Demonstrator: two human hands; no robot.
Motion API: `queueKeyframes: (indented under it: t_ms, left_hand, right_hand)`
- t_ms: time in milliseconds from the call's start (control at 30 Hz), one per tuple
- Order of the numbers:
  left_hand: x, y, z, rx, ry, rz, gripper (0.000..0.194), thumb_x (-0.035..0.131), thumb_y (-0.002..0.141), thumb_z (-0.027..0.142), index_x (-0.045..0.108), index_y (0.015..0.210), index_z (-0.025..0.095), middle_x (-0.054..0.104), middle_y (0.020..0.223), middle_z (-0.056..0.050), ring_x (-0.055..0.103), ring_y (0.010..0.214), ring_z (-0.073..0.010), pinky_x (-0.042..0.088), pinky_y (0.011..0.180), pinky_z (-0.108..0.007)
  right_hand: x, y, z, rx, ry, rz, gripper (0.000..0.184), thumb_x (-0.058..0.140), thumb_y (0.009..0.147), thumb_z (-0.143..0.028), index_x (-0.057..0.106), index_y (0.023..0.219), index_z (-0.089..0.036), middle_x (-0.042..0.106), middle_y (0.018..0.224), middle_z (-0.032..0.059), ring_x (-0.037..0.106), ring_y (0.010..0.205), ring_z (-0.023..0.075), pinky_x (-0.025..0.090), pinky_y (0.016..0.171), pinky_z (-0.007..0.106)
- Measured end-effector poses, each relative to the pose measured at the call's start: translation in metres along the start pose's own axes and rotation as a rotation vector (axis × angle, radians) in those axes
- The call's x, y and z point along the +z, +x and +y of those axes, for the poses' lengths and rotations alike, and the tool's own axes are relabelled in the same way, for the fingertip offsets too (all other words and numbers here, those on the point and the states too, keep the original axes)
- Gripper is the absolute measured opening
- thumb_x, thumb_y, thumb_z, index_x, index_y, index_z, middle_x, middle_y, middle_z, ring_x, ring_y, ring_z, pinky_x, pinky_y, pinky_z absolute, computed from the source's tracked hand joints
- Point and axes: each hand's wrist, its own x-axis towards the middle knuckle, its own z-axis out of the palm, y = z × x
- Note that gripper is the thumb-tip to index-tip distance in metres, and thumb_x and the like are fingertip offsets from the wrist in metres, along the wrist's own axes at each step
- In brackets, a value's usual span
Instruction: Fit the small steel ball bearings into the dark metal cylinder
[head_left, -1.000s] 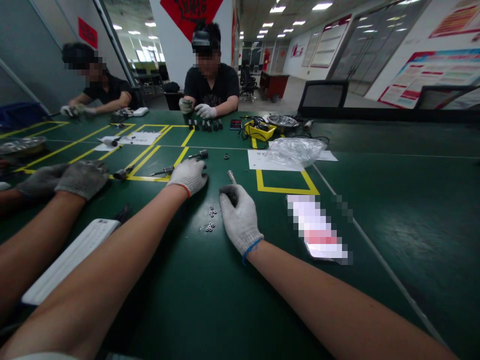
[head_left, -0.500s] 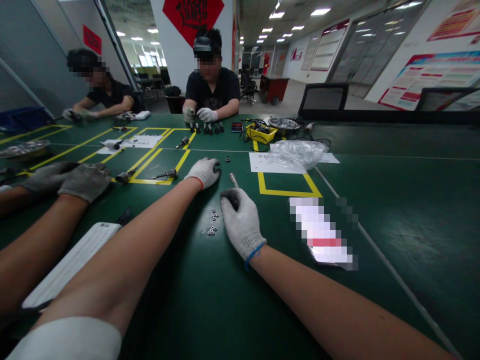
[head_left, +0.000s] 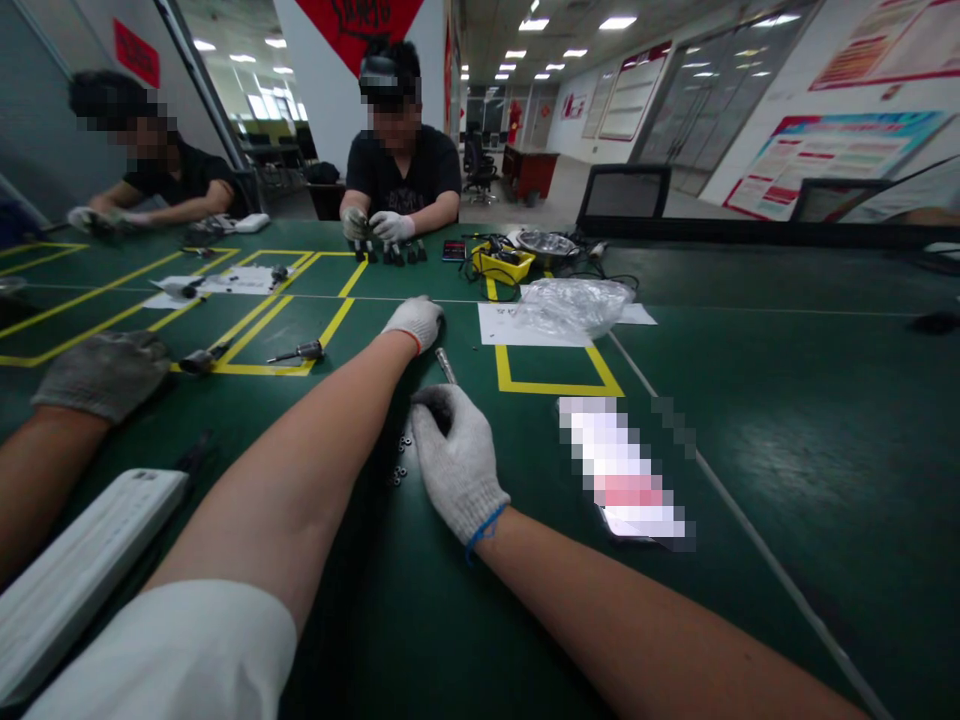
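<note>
My right hand point(head_left: 454, 455), in a white knit glove, is closed round a dark-handled tool point(head_left: 445, 366) whose metal tip points away from me; it rests on the green table point(head_left: 750, 400). Several small metal washers point(head_left: 397, 462) lie just left of it. My left hand point(head_left: 415, 322), also gloved, is stretched far forward past the tool's tip. Its fingers curl down onto the table, and what lies under them is hidden.
A co-worker's grey-gloved hand point(head_left: 105, 370) rests at the left, above a long white strip point(head_left: 82, 560). A screwdriver point(head_left: 298, 352) and a metal part point(head_left: 199, 359) lie on the yellow tape lines. A plastic bag point(head_left: 574, 303) on paper, a yellow box point(head_left: 506, 263) and another gloved person point(head_left: 397, 170) lie beyond.
My left hand has slid forward and to the right, from beside the screwdriver to beyond the tool's tip, where a small dark part lay. My right hand has kept its grip and barely moved.
</note>
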Motion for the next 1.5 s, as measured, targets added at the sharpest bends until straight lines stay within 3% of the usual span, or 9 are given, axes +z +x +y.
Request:
queueKeyframes:
  t_ms: [233, 367, 467, 600, 667, 767, 900, 1167, 1500]
  left_hand:
    - [-0.005, -0.006, -0.014, -0.052, -0.113, -0.023, 0.036, 0.061, 0.086, 0.018, 0.078, 0.117, 0.01, 0.071, 0.124, -0.024, 0.066, 0.12, -0.0367, 0.048, 0.107, -0.043]
    - [-0.01, -0.027, -0.033, -0.128, -0.295, 0.012, 0.021, 0.069, 0.079, 0.022, 0.081, 0.096, 0.018, 0.078, 0.106, -0.015, 0.068, 0.116, -0.0342, 0.049, 0.107, -0.042]
    - [-0.013, -0.052, -0.048, -0.195, -0.505, 0.093, 0.018, 0.068, 0.084, 0.024, 0.079, 0.097, 0.017, 0.077, 0.103, -0.013, 0.069, 0.112, -0.0314, 0.051, 0.106, -0.043]
    - [-0.02, -0.089, -0.055, -0.223, -0.852, 0.157, 0.027, 0.052, 0.1, 0.023, 0.072, 0.116, 0.014, 0.075, 0.099, -0.013, 0.072, 0.095, -0.0213, 0.061, 0.089, -0.037]
    - [-0.024, -0.109, -0.052, -0.225, -1.021, 0.147, 0.024, 0.049, 0.102, 0.021, 0.07, 0.112, 0.015, 0.073, 0.093, -0.01, 0.07, 0.086, -0.0163, 0.062, 0.083, -0.033]
    - [-0.029, -0.138, -0.04, -0.309, -1.784, 0.007, 0.01, 0.061, 0.099, 0.019, 0.069, 0.095, 0.015, 0.068, 0.085, -0.005, 0.065, 0.076, -0.011, 0.06, 0.075, -0.024]
    - [-0.031, -0.164, -0.022, -0.368, -2.147, -0.151, 0.017, 0.058, 0.101, 0.015, 0.066, 0.086, 0.015, 0.064, 0.081, -0.003, 0.06, 0.067, -0.0059, 0.051, 0.059, -0.012]
    - [-0.021, -0.177, 0.0, -0.22, -2.12, -0.273, 0.005, 0.074, 0.092, 0.019, 0.07, 0.093, 0.015, 0.069, 0.084, -0.002, 0.063, 0.067, -0.0077, 0.054, 0.063, -0.017]
    - [-0.018, -0.184, -0.003, -0.153, -2.068, -0.393, 0.025, 0.085, 0.082, 0.02, 0.066, 0.097, 0.013, 0.071, 0.088, -0.005, 0.071, 0.074, -0.013, 0.059, 0.071, -0.023]
  right_hand:
    - [0.0, 0.001, 0.001, -0.008, -0.005, 0.005, 0.014, 0.057, 0.087, -0.025, 0.068, 0.095, -0.022, 0.073, 0.092, 0.0036, 0.069, 0.089, 0.0216, 0.056, 0.084, 0.038]
    - [0.0, 0.002, 0.002, -0.006, -0.018, 0.005, 0.012, 0.057, 0.087, -0.026, 0.068, 0.093, -0.022, 0.073, 0.09, 0.0032, 0.069, 0.087, 0.0215, 0.055, 0.082, 0.038]
    - [0.0, 0.003, 0.003, -0.01, -0.026, 0.007, 0.012, 0.057, 0.087, -0.027, 0.068, 0.091, -0.022, 0.073, 0.088, 0.0032, 0.068, 0.085, 0.0214, 0.055, 0.081, 0.038]
    - [-0.002, 0.005, 0.004, -0.023, -0.01, 0.011, 0.014, 0.057, 0.086, -0.03, 0.068, 0.089, -0.022, 0.072, 0.085, 0.0037, 0.068, 0.084, 0.0223, 0.055, 0.081, 0.04]
    - [-0.003, 0.005, 0.005, -0.028, 0.003, 0.019, 0.015, 0.057, 0.086, -0.031, 0.067, 0.089, -0.021, 0.072, 0.084, 0.0039, 0.068, 0.082, 0.0224, 0.056, 0.08, 0.04]
    - [-0.004, 0.006, 0.005, -0.036, 0.015, 0.036, 0.016, 0.058, 0.086, -0.033, 0.067, 0.09, -0.021, 0.072, 0.084, 0.0051, 0.068, 0.083, 0.0228, 0.056, 0.08, 0.041]
    - [-0.005, 0.007, 0.004, -0.045, 0.039, 0.06, 0.019, 0.062, 0.086, -0.034, 0.067, 0.098, -0.02, 0.074, 0.093, 0.0068, 0.069, 0.088, 0.0226, 0.058, 0.084, 0.041]
    - [-0.008, 0.007, 0.003, -0.091, 0.041, 0.113, 0.033, 0.068, 0.088, -0.04, 0.066, 0.113, -0.019, 0.072, 0.109, 0.0098, 0.068, 0.095, 0.0227, 0.058, 0.086, 0.042]
    - [-0.012, 0.008, 0.009, -0.092, 0.112, 0.012, 0.028, 0.076, 0.085, -0.044, 0.074, 0.099, -0.02, 0.072, 0.101, 0.0081, 0.069, 0.09, 0.0219, 0.06, 0.087, 0.042]
